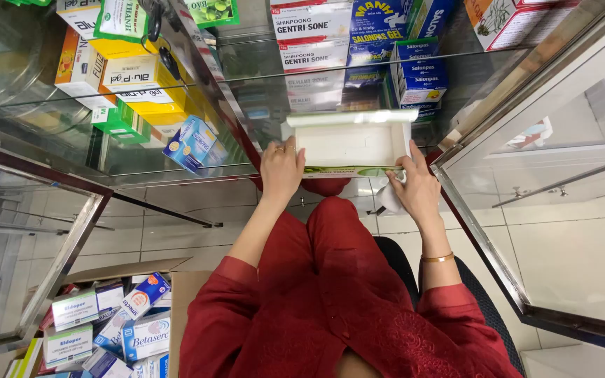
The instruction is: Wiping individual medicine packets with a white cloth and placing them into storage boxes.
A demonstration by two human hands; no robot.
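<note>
My left hand [281,166] and right hand [414,185] clamp the near corners of the open, empty white cardboard tray-box [351,143], held level before the far glass cabinet shelf [260,77], where I judge even grip prevents tilting.

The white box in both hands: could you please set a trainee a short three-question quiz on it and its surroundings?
1. True or false: the white box is held with its open side up and nothing shows inside it.
2. Which hand wears a gold bangle? A) left hand B) right hand
3. Fill in: the cardboard carton of medicine packs stands on the floor at the person's ____ side.

Key: 1 true; 2 B; 3 left.
</note>
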